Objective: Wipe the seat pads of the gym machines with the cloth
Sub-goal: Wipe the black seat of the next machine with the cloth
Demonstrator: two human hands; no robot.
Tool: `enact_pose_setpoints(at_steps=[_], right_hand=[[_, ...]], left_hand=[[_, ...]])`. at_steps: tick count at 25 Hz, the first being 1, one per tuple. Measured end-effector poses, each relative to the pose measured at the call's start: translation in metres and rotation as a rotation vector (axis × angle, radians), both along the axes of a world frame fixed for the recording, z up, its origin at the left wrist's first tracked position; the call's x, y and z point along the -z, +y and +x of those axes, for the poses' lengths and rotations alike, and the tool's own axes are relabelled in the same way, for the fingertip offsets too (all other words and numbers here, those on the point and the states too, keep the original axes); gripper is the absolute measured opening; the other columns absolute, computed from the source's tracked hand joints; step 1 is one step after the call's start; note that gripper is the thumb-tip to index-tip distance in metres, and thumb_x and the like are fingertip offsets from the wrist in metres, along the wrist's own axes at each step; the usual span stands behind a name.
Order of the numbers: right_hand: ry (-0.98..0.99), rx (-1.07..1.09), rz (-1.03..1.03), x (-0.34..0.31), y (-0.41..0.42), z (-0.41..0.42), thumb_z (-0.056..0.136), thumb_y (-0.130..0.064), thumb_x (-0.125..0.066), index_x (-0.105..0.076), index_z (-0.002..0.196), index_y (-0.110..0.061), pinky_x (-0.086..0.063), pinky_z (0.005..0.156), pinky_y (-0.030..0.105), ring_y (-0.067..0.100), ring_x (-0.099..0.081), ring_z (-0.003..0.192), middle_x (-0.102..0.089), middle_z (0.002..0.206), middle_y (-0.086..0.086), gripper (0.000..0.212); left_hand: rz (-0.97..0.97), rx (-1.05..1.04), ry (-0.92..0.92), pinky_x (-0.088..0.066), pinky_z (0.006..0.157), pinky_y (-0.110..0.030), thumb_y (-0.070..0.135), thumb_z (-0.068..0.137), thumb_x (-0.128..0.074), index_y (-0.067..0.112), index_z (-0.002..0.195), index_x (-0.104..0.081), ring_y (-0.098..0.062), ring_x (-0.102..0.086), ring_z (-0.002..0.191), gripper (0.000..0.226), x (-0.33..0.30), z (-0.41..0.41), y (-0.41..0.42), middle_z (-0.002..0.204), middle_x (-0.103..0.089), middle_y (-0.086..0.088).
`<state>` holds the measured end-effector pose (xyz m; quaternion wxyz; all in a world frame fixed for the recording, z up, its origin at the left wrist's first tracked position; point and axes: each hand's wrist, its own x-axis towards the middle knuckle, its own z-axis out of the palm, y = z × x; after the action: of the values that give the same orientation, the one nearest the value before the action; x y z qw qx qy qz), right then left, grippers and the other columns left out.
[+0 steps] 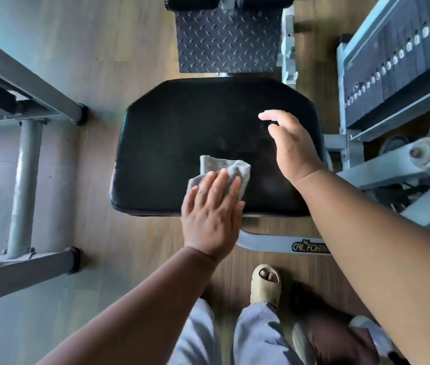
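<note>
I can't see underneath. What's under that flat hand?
The left hand presses a crumpled grey cloth onto the black padded seat. Part of the cloth stays hidden.

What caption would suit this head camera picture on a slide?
Left hand presses a grey folded cloth flat on a black padded gym seat while the open right hand hovers above.
</note>
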<state>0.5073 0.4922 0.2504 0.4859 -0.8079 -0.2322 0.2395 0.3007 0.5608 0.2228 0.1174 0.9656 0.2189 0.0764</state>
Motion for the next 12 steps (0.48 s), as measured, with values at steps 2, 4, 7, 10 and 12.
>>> enact_pose_setpoints(at_steps=[2, 4, 7, 10, 12], right_hand=[[-0.027, 0.145, 0.018, -0.006, -0.038, -0.004, 0.093, -0.021, -0.036, -0.067, 0.119, -0.014, -0.034, 0.097, 0.005, -0.003, -0.052, 0.114, -0.061, 0.123, -0.007, 0.041], [-0.061, 0.320, 0.041, -0.004, -0.075, -0.010, 0.096, -0.016, -0.036, -0.068, 0.113, -0.018, -0.040, 0.101, 0.014, 0.000, -0.055, 0.114, -0.065, 0.120, -0.006, 0.036], [-0.130, 0.467, 0.017, -0.005, -0.121, -0.029, 0.098, -0.018, -0.037, -0.064, 0.110, -0.023, -0.043, 0.103, 0.023, 0.006, -0.057, 0.114, -0.064, 0.117, -0.007, 0.031], [-0.427, 0.221, -0.066, -0.001, -0.134, -0.052, 0.097, -0.028, -0.046, -0.061, 0.122, -0.009, -0.040, 0.112, 0.041, 0.028, -0.052, 0.126, -0.059, 0.131, 0.012, 0.035], [-0.561, -0.157, -0.342, 0.000, -0.122, -0.058, 0.092, -0.052, -0.052, -0.042, 0.147, -0.019, -0.023, 0.120, 0.045, 0.035, -0.030, 0.146, -0.036, 0.156, 0.017, 0.065]], left_hand=[[-0.033, 0.045, -0.004, -0.034, 0.109, -0.042, 0.041, 0.102, -0.037, 0.027, 0.137, -0.060, -0.022, -0.047, 0.138, 0.044, 0.000, 0.031, -0.037, 0.146, -0.054, 0.000], [-0.101, 0.056, 0.003, -0.033, 0.110, -0.042, 0.042, 0.101, -0.034, 0.027, 0.136, -0.060, -0.021, -0.045, 0.139, 0.046, -0.005, 0.059, -0.072, 0.146, -0.054, 0.000], [-0.361, 0.002, -0.065, -0.025, 0.116, -0.040, 0.050, 0.102, -0.014, 0.030, 0.139, -0.056, -0.014, -0.038, 0.142, 0.059, -0.024, 0.087, -0.103, 0.147, -0.052, 0.006], [-1.030, -0.045, -0.269, -0.031, 0.115, -0.037, 0.037, 0.104, -0.028, 0.021, 0.137, -0.057, -0.008, -0.046, 0.134, 0.047, -0.045, 0.084, -0.077, 0.140, -0.057, 0.006], [-0.964, -0.055, -0.342, -0.041, 0.109, -0.035, 0.030, 0.098, -0.044, 0.019, 0.128, -0.063, -0.014, -0.057, 0.123, 0.037, -0.051, 0.061, -0.025, 0.130, -0.062, 0.003]])
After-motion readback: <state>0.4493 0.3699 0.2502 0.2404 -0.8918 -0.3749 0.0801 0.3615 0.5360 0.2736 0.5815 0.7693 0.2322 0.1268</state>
